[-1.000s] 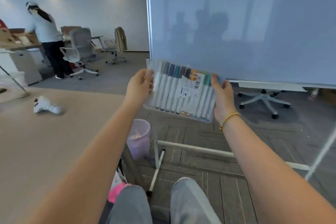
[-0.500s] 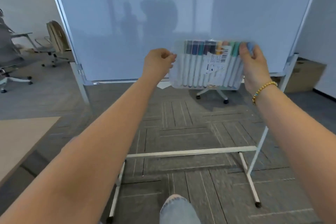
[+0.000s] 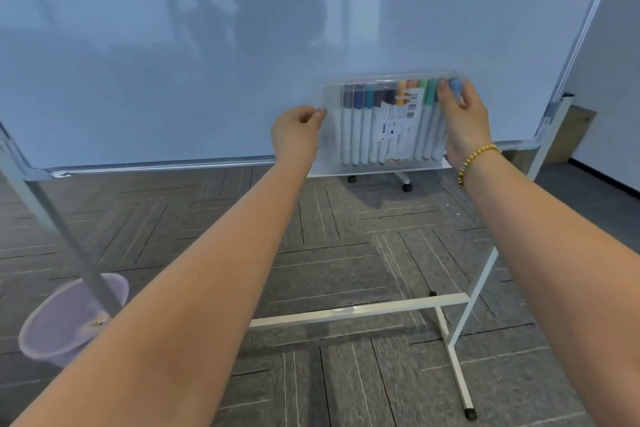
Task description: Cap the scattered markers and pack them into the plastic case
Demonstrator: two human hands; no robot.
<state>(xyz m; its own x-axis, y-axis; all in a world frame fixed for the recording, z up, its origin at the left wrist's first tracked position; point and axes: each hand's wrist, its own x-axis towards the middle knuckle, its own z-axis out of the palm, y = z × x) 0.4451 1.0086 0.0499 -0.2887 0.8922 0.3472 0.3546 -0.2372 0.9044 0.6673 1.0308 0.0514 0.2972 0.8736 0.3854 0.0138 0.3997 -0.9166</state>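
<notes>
Whiteboard (image 3: pixel 173 45) now close behind; both hands, left hand (image 3: pixel 297 135) and right hand (image 3: pixel 462 121), had carried the filled plastic case (image 3: pixel 381 121) up to it, fingers gripping its ends, packing apparently done.

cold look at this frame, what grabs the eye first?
The clear plastic case of capped markers, held up right of centre by both hands: left hand pinching its left edge, right hand gripping its right end. Behind it, the big whiteboard fills the upper frame. A lilac bin stands on the floor at lower left.
</notes>
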